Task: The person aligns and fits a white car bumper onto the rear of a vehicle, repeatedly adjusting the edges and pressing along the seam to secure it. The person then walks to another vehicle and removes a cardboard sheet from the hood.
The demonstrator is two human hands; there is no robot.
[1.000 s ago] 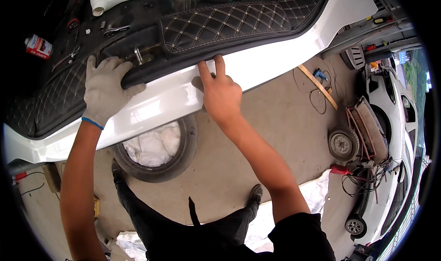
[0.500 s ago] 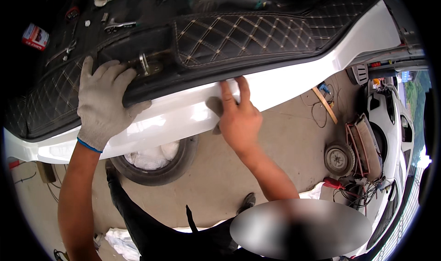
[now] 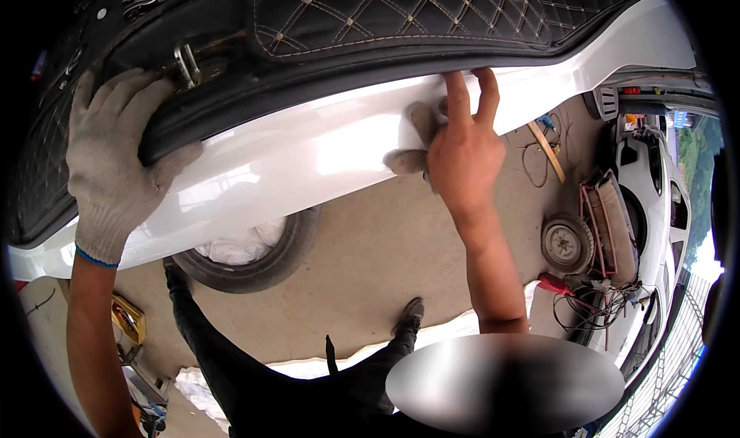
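Note:
My left hand (image 3: 119, 161), in a pale knitted glove with a blue cuff, lies spread over the black trim and rubber seal (image 3: 354, 74) of a car's boot opening. Its thumb rests toward the glossy white bumper panel (image 3: 308, 145). Beside it stands a metal latch loop (image 3: 187, 66). Farther right, my bare right hand (image 3: 468, 153) has two fingers stretched out to the panel's upper edge, along the seal. A grey glove (image 3: 408, 161) pokes out from under that palm, its fingers hanging loose; the curled fingers gripping it are mostly hidden.
Black quilted lining (image 3: 385, 10) covers the boot, with a ratchet (image 3: 150, 3) at the far left. Below the bumper lies a tyre (image 3: 247, 276) holding white plastic. A small wheel (image 3: 566, 241), cables (image 3: 593, 303) and a white car (image 3: 655, 207) stand on the right.
My right hand has slid rightward along the panel edge with the glove. My left hand has shifted left, still spread on the trim. The view has moved with them.

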